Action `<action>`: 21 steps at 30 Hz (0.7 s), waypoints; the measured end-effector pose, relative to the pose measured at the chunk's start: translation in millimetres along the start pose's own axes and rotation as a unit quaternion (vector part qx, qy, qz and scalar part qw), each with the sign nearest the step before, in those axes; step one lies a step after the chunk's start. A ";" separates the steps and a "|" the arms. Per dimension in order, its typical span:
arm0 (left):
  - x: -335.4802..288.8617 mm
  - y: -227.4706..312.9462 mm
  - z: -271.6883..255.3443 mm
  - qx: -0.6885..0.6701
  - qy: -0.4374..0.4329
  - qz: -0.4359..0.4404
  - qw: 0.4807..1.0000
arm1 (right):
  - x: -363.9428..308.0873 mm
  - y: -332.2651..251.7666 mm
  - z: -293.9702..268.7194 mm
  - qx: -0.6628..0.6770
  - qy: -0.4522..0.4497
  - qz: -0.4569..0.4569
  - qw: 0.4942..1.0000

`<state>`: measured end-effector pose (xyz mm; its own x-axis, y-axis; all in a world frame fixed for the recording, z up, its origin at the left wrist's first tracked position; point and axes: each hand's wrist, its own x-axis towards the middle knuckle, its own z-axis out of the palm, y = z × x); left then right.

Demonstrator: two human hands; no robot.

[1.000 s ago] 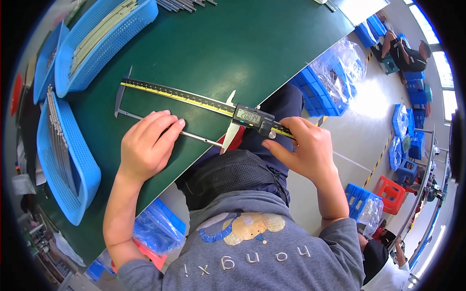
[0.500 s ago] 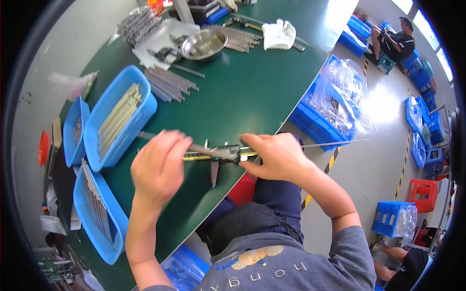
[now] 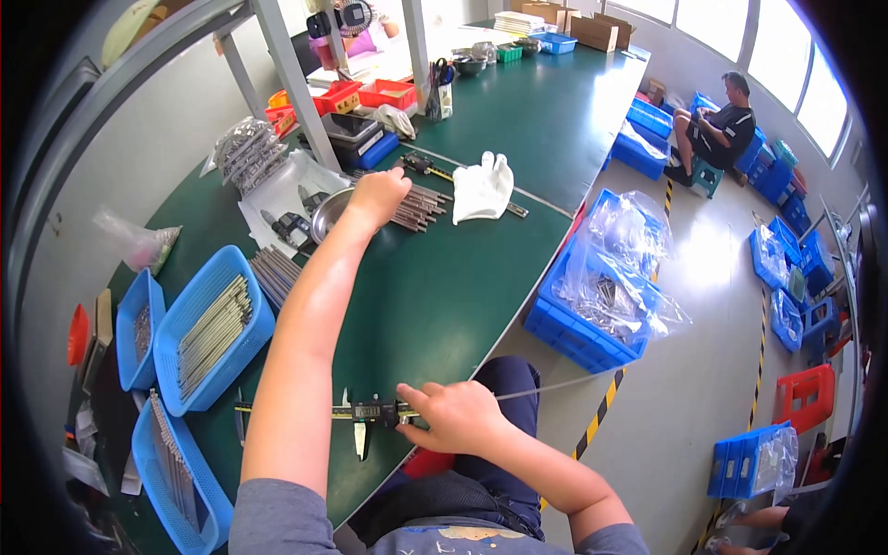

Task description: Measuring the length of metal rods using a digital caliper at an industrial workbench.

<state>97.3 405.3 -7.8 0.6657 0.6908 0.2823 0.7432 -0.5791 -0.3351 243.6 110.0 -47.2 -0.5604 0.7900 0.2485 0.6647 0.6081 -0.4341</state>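
Note:
My right hand [image 3: 453, 418] grips the slider of a digital caliper [image 3: 368, 413] by the near edge of the green table. A thin metal strip sticks out on the other side of that hand. My left arm is stretched forward and crosses over part of the caliper's beam. At its end my left hand [image 3: 379, 198] is closed above a bundle of metal rods [image 3: 422, 209], beside a steel bowl [image 3: 327, 216]. Whatever its fingers hold, if anything, is hidden. More metal rods [image 3: 274, 275] lie left of my forearm.
On the left stand blue baskets, one with pale rods [image 3: 215, 335] and another with grey rods [image 3: 173, 467]. A white glove [image 3: 483, 189] and a second caliper [image 3: 418, 165] lie further back. Past the table edge is a blue crate [image 3: 546, 319] with plastic bags. A person [image 3: 726, 129] sits far right.
My left hand has moved from the caliper, where it held a metal rod, forward to the rod bundle by the bowl. My right hand still holds the caliper. The view has tilted up.

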 end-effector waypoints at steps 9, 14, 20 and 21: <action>-32.8 1.3 -22.5 -0.114 -0.055 -0.115 0.985 | -3.7 3.0 -8.3 0.008 0.011 -0.002 1.000; -132.2 -15.5 -103.4 -0.037 0.022 -0.024 0.999 | -2.1 2.2 -10.3 -0.006 -0.015 0.015 1.000; -330.3 -19.9 -238.0 0.009 0.081 -0.239 0.968 | 2.9 4.0 -16.0 0.012 -0.005 0.018 1.000; -365.7 -13.7 -254.3 0.004 0.072 -0.321 0.945 | 2.0 0.4 -21.3 0.030 -0.009 0.044 0.999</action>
<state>-139.0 50.5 122.2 0.0819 0.8323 0.5482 0.9965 -0.0580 -0.0609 253.3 113.5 -28.3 -0.5100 0.8387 0.1911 0.6821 0.5296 -0.5042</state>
